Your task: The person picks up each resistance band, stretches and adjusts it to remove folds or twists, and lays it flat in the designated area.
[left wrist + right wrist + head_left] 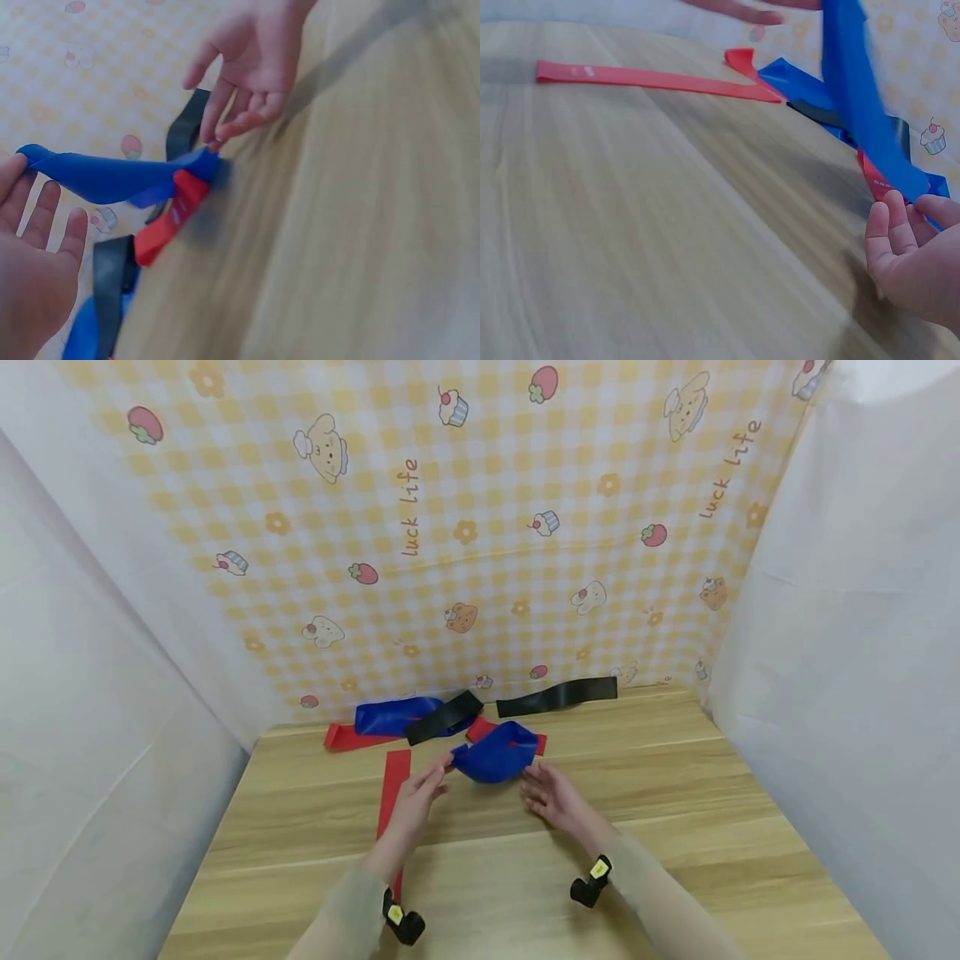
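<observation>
A blue resistance loop band (495,756) hangs between both hands, raised off the table, its sides bowed apart. My left hand (420,802) pinches its left end between thumb and fingertips, as the left wrist view also shows on the blue band (105,176). At the other end, my right hand (555,797) holds the band by the fingertips, palm turned up in the right wrist view, where the right hand (922,255) shows the other fingers loosely bent. Behind the held band lies a red band (480,728), partly hidden by it.
A long red band (393,785) lies beside the left forearm. Farther back are another blue band (382,718), a red band (345,737) under it and a black band (446,718) across it. A second black band (558,696) lies along the patterned cloth (465,568).
</observation>
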`<state>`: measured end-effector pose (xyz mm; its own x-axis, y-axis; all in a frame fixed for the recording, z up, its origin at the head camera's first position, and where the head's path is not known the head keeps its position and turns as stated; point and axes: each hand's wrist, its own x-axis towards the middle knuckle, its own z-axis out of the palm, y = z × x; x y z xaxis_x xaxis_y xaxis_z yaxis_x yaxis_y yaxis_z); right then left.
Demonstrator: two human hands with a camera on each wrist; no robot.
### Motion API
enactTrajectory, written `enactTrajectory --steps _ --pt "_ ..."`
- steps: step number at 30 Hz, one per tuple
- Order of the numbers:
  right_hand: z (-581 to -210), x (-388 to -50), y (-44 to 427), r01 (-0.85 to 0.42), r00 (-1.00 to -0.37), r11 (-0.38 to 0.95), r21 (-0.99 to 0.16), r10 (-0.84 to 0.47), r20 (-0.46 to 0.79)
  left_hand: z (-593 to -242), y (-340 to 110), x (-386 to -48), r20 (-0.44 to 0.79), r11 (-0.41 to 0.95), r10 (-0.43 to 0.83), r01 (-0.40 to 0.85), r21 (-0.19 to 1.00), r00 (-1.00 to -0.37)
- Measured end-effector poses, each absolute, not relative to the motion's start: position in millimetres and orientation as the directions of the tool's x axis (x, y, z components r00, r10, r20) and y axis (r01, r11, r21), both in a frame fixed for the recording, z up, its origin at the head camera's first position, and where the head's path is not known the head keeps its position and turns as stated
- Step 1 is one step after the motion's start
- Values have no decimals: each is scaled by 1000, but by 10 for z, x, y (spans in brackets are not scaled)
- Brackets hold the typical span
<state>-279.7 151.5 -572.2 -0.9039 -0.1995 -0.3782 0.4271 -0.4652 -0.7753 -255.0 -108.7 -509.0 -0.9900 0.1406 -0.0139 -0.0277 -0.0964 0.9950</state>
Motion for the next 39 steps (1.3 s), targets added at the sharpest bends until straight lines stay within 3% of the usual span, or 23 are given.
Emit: enactTrajectory --steps 11,21,31,39 --pt "-5792 -2743 1593 432 -901 -332 -838 -197 -387 -5481 -1171 -2266 -252 -94 -79 -245 965 -964" --pt "-5787 -2823 1539 391 -919 -178 -903 -133 -371 -5803 -1232 -2345 -248 -70 -211 -238 969 -946" --pt "-5756 -3005 1518 364 -924 16 -931 -120 -363 -5893 -1228 -2328 -232 -38 -239 -229 973 -943" --pt "-5741 -3247 1585 330 -944 42 -943 -11 -330 -5937 -1196 -2331 -185 -34 -227 -182 983 -956"
